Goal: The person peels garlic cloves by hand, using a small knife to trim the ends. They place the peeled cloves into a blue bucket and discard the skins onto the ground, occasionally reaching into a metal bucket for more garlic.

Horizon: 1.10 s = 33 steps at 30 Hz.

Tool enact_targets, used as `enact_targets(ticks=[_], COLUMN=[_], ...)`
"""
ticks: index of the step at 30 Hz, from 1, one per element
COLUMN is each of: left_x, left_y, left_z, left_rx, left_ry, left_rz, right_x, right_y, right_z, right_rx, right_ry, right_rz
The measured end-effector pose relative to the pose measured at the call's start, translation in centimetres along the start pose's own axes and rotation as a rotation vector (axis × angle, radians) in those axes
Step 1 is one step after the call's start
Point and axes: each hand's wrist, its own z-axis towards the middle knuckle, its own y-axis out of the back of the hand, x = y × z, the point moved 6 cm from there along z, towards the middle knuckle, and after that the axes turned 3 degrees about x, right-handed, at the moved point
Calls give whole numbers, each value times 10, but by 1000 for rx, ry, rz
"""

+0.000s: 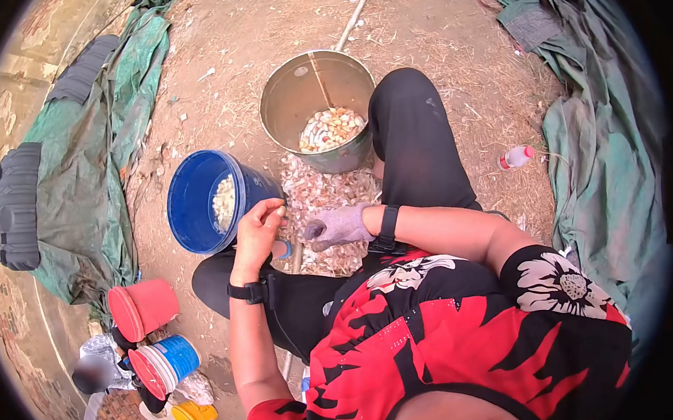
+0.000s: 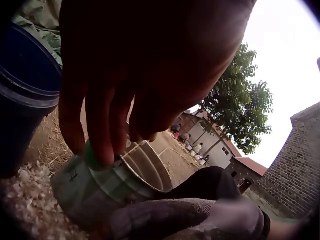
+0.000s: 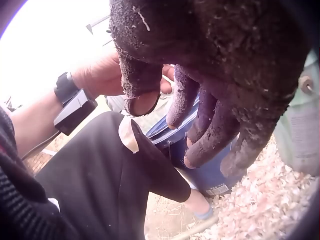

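My bare left hand (image 1: 255, 233) is at the near rim of a blue bucket (image 1: 263, 189); its fingertips pinch a small pale garlic clove (image 1: 282, 211). Peeled cloves (image 1: 224, 204) lie inside that bucket. To the right, my right hand (image 1: 337, 227) wears a dirty purple-grey glove and hovers over a heap of garlic skins (image 1: 328, 189), its fingers loosely bent and spread. A strip of pale skin (image 3: 129, 135) hangs at its thumb, whose tip shows bare through the glove. Ahead stands a metal bucket (image 1: 281, 99) with unpeeled garlic cloves (image 1: 332, 129) at its bottom.
My knees flank the heap. A stick (image 1: 357, 15) lies beyond the metal bucket. Green tarps (image 1: 84, 193) run along both sides. A plastic bottle (image 1: 515, 157) lies at right; red (image 1: 144, 307), blue-and-white (image 1: 173, 359) and yellow (image 1: 194, 417) buckets stand at lower left near another person.
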Motion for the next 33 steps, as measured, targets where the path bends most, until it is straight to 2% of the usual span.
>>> enact_targets(ticks=[5,7,8,11,12,13,15,16,17,18,19,21,22,23,24,25,27,28,30,31,32,33], left_x=[4,13,25,49,62,64,37,36,33,29,25,23,24,27,39,24,33,36,46,51,54,56], left_y=[4,7,8,10,9,7,11,14,16,27,39,43,40,38,33,33,26,23,14,15,14,12], left_z=[50,67,76,88,94,94,87,87,86,87,86,85,86,88,89,86,89,90,95,94,96,97], left_rx=[93,88,88,77,48,56,4,7,10,-112,-235,-225,-192,-161,-134,-40,26,39,129,133,155,177], left_ry=[-2,-7,-5,49,-84,-74,-253,-176,-167,-141,-113,-49,-41,-36,-136,-141,-30,-31,19,10,-31,-73], left_rz=[-73,-74,-105,-120,85,65,353,297,285,213,143,23,-96,-215,-102,-13,81,83,248,249,400,552], right_x=[25,48,42,66,67,67,69,61,50,39,32,23,21,22,20,20,12,8,10,12,14,15], right_y=[20,28,32,87,110,132,179,190,202,211,207,177,160,144,126,116,116,115,128,133,143,156], right_z=[8,13,22,40,50,62,82,96,109,119,125,131,131,132,128,124,120,116,112,111,112,114], right_rx=[-29,64,129,207,175,147,27,36,-7,-44,-28,84,137,172,227,279,314,350,334,335,330,271], right_ry=[-25,-3,-4,-41,-67,-92,-209,-223,-293,-359,-365,-271,-279,-156,-124,-93,-160,-223,-277,-327,-329,-326], right_rz=[-38,-11,46,-89,-44,1,-25,-18,-172,-323,-317,-113,-76,-58,54,172,178,177,106,17,17,246])
